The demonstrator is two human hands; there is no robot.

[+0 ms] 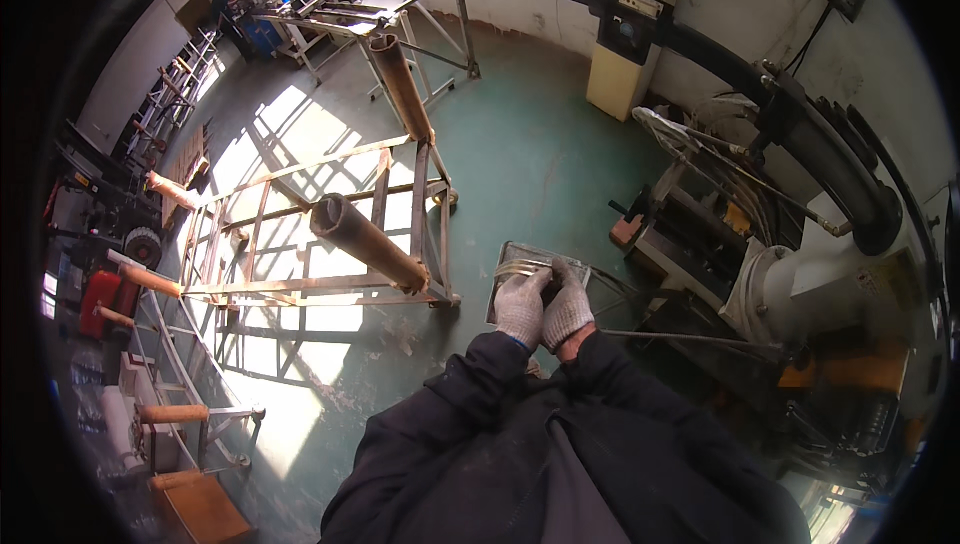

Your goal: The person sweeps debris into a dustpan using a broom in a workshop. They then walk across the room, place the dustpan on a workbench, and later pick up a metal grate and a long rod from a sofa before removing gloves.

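Close together in front of my body, both hands wear pale grey work gloves. My left hand [520, 310] is closed, with several thin, shiny, curved pieces [518, 268] at its fingertips; their kind is too small to tell. Right beside it, my right hand [567, 306] is closed too, its fingertips bent in toward the left hand's. What the right fingers pinch, if anything, is hidden. Beneath and just beyond the hands is a small rectangular tray-like thing [545, 252] with a light rim, mostly covered by the gloves.
Left of me stands a metal frame cart [300, 299] with upright brown tubes [372, 244]. On the right is a large machine with a thick black arm [835, 169] and hoses [700, 144]. A cream cabinet [618, 79] stands by the wall. An orange-brown box [200, 506] sits lower left.
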